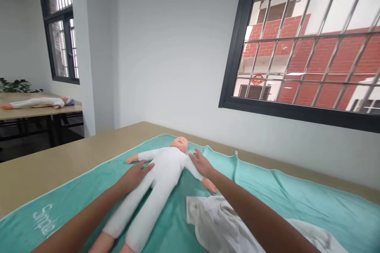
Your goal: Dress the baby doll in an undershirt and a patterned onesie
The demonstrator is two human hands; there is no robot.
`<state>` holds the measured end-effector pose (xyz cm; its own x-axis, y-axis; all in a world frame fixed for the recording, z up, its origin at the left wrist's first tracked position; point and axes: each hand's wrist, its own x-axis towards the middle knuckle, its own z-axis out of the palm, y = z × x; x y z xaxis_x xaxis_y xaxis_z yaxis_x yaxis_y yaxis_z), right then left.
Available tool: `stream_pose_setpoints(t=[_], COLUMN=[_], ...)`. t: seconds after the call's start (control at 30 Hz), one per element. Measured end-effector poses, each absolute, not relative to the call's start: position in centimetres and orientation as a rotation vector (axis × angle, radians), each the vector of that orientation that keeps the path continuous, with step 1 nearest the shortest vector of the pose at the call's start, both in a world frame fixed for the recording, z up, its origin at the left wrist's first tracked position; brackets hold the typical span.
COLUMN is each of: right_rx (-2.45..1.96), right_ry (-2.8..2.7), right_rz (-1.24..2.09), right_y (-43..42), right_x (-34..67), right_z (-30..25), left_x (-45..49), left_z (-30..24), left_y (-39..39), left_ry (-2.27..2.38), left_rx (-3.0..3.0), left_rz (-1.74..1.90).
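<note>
Doll lies on its back b/w your hands, on the teal blanket over the table. Key relation: its long axis runs away from you on a slant, feet near & to your L, head at the far end, a bit R. So your two hands sit staggered along it, L lower down, R higher up

Your L hand is the closer one to the trunk: fingers loosely spread, laid at the doll's waist/hip on your L side, not clenched, nothing gripped. Your R hand is up by the doll's shoulder on your R side, fingers out & apart, grasping nothing; can't tell if it touches the sleeve or just hovers over it. From R hand, the trunk lies to the L & the head up-left, quite near; from L hand, the trunk is just to the R, w/ the head well off. White cloth is apart from the doll, partly behind your R forearm, nearer you
</note>
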<state>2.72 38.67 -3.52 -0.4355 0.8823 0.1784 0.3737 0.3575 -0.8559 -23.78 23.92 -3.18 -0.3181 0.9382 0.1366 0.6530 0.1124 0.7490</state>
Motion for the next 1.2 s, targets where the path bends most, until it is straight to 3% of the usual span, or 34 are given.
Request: stream_pose_setpoints(t=[0.1, 0.2, 0.47, 0.73, 0.97, 1.07, 1.2], right_rx=[-1.177, -1.291, -1.721, -2.033, -1.858, -1.78, -1.589], right_ry=[-1.876, -1.733, -1.563, -1.801, -1.807, -1.618, -1.376], right_rz=[0.883, 0.688, 0.176, -0.051, -0.062, 0.068, 0.236], right_y=[34.1, 29.0, 20.0, 18.6, 18.9, 18.5, 17.1], right_x=[10.5, 20.6, 39.9, 43.5, 42.1, 41.4, 39.0], right_z=[-3.0, -3.2, -7.5, -8.8, -8.8, -8.1, -6.8], left_x=[-21.4, -16.3, -1.6, 2.3, 1.2, 0.9, 1.6], left_z=[-3.0, -2.7, -4.7, -8.6, -9.4, -8.9, -7.7], left_y=[21.8, 18.9, 19.2, 22.1, 23.0, 23.1, 21.9], left_ry=[2.273, 2.036, 1.789, 2.181, 2.211, 2.143, 1.885], left_rx=[2.097, 2.456, 2.302, 2.177, 2.306, 2.422, 2.433], left_rz=[0.966, 0.846, 0.795, 0.683, 0.618, 0.707, 1.086])
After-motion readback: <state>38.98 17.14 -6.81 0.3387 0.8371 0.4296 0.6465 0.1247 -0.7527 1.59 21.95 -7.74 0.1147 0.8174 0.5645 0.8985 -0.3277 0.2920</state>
